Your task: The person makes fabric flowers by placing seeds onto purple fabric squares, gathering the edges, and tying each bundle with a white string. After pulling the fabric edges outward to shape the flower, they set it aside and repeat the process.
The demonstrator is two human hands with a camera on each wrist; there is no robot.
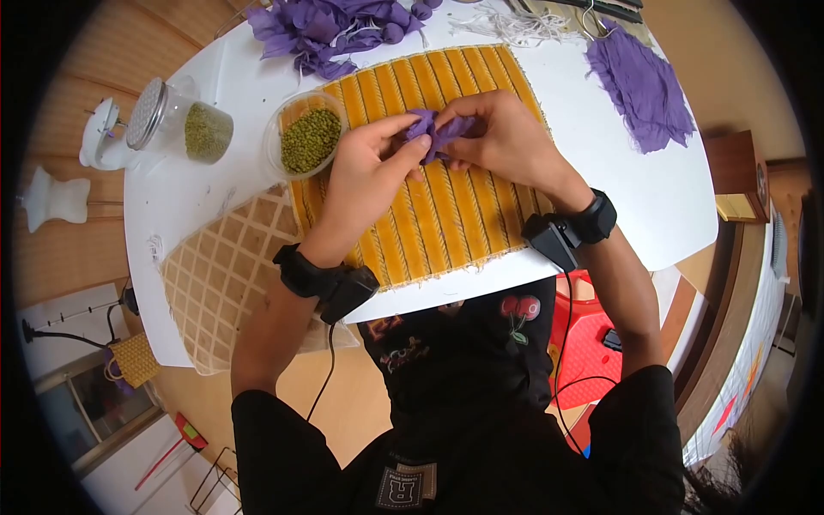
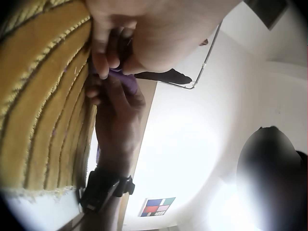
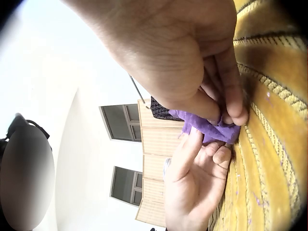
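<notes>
At upper centre, left hand [image 1: 367, 163] and right hand [image 1: 511, 137] both pinch the cloth [image 1: 421, 126], apparently gathering it; next likely needs folds kept tight.

Vivid purple cloth [image 1: 421, 127] stands out before us against a mustard-yellow mat [image 1: 421, 227] striped with dark lines and gold, rope-patterned bands. Olive-green beans [image 1: 311, 142] show in a clear bowl [image 1: 273, 144] on a white table [image 1: 669, 202]; a tan sheet [image 1: 227, 275] bears a paler diamond lattice. Red cherries [image 1: 520, 306] with green leaves brighten black clothing [image 1: 481, 412].
</notes>
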